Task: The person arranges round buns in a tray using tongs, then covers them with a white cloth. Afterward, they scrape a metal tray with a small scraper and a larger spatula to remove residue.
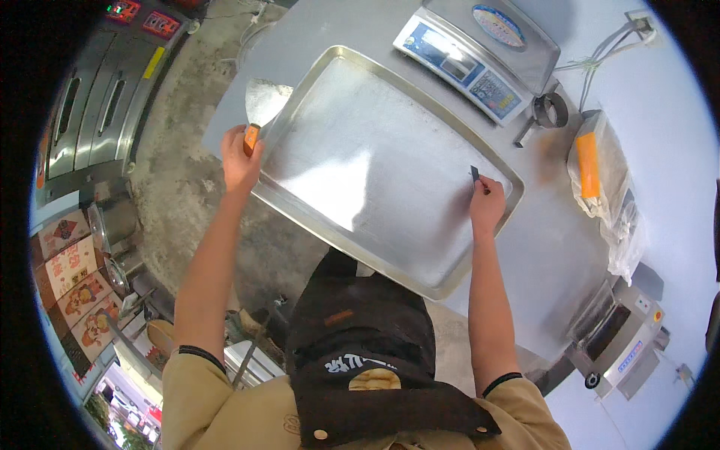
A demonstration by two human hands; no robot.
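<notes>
"Silvery metal, wide and shallow: what is that in the head view?"

"A rectangular baking tray (420, 217). It lies aslant on a grey table (555, 300), and its near edge juts past the tabletop toward the person. Light glares off its bare floor."

"Where is the left hand (241, 161)?"

"Just outside the tray's left rim, its fingers closed round the orange handle of a scraper (267, 100). The broad, pale blade points away from the person, close beside the rim; I cannot tell whether they touch."

"And the right hand (487, 206)?"

"Over the tray, near its right end. Fingers and thumb are pinched together on a small, dark, flat piece (475, 173). I cannot tell whether the piece meets the metal."

"What stands around them?"

"Beyond the tray, a digital scale (461, 64). To the scale's right, a metal ring (551, 111), then a clear plastic bag (600, 165) with an orange patch, against the white wall. Nearer, at the right, sits a grey machine (622, 334). Far left, steel oven doors (97, 112). The person wears a dark apron (360, 337) over tan sleeves."
</notes>
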